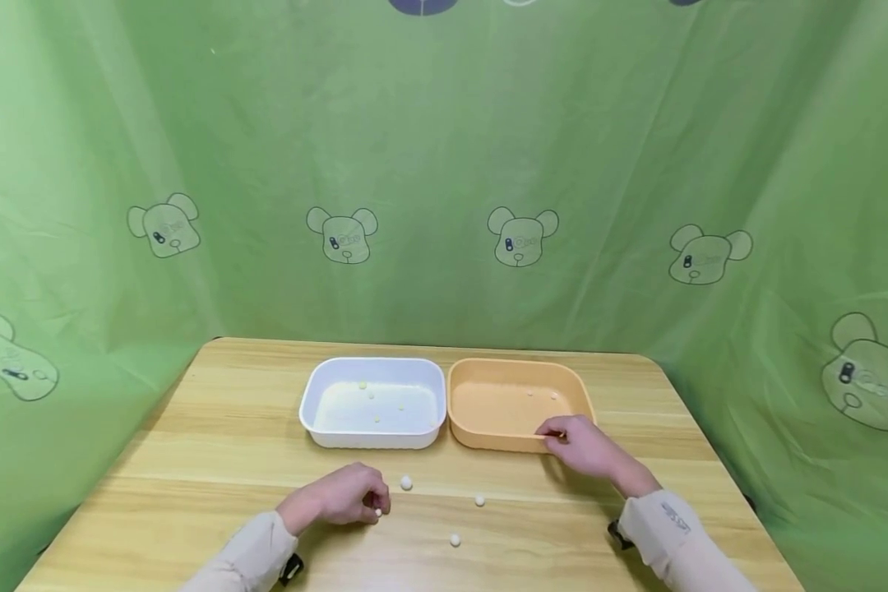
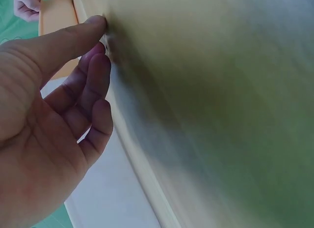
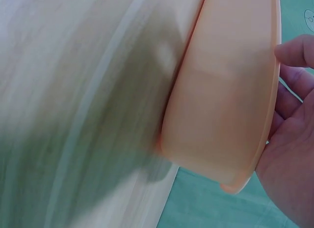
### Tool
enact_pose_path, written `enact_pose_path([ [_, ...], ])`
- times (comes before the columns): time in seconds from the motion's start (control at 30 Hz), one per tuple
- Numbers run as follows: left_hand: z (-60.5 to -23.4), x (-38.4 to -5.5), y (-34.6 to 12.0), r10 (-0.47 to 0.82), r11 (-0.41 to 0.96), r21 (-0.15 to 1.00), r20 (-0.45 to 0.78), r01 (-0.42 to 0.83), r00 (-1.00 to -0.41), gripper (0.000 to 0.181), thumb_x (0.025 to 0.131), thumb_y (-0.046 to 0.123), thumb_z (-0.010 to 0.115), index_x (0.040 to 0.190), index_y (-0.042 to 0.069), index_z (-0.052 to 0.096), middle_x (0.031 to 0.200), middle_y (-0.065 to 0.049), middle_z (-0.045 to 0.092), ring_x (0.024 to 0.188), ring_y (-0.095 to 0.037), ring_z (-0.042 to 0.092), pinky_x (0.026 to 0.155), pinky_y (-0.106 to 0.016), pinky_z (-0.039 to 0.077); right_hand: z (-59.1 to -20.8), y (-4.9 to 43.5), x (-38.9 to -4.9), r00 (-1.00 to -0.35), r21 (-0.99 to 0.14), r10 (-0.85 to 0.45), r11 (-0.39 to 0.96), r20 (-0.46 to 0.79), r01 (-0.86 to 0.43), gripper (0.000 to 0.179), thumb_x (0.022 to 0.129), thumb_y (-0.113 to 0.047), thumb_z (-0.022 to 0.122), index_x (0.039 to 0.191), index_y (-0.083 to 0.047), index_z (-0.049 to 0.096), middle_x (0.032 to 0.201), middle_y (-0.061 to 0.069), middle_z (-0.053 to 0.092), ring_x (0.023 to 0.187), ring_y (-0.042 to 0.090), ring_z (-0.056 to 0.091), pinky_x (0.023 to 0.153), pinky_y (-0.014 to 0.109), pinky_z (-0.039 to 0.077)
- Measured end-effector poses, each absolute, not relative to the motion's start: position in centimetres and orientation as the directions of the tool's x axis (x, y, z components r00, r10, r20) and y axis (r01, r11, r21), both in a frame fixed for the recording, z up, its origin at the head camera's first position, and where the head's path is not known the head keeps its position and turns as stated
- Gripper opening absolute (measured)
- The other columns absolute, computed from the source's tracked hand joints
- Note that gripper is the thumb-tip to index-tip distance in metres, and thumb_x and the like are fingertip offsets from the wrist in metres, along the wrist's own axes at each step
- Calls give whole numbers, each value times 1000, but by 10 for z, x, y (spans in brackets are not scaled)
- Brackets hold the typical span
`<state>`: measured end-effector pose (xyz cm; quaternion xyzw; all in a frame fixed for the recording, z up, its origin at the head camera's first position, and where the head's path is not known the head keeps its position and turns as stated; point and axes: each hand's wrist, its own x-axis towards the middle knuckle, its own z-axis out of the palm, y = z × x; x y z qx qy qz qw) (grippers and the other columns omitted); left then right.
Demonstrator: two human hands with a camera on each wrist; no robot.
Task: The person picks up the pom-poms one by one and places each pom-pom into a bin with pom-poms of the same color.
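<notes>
A small white ball (image 1: 378,512) shows at the fingertips of my left hand (image 1: 344,496), which pinches it low over the table. In the left wrist view the thumb (image 2: 73,41) and curled fingers come together near the wood, and the ball is hidden there. My right hand (image 1: 583,446) is at the front rim of the orange tray (image 1: 481,436), near its right corner. In the right wrist view its thumb (image 3: 294,51) overlaps the rim, while the other fingertips are hidden behind the tray wall. I cannot tell whether they hold anything.
Three loose white balls, one near the white tray (image 1: 405,483), one to the right (image 1: 479,500) and one closer (image 1: 455,540), lie between the hands. The white tray (image 1: 373,441) adjoins the orange one; both contain small pieces. A green curtain (image 1: 429,164) hangs behind the wooden table (image 1: 215,427).
</notes>
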<state>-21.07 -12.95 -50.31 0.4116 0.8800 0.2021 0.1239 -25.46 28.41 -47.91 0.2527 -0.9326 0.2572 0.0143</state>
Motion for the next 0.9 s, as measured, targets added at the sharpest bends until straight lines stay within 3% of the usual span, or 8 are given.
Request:
enact_pose_path([
  [0.47,-492,-210,-128,735,601,526,-65,602,-675,11,81,8,71,84,18,66,76,17,53,70,2,48,67,-17,45,-480,287,-251,-885,-447,-438,767,161,-461,12,90,-12,59,93,-15,70,89,-7,66,79,7,58,72,31,51],
  [0.9,-461,-222,-113,707,485,686,57,542,-705,4,87,8,66,90,11,66,82,10,62,75,-3,56,71,-22,50,-485,289,-249,-863,-412,-449,759,231,-505,8,92,-16,61,91,-16,70,88,-7,68,82,10,62,73,34,52],
])
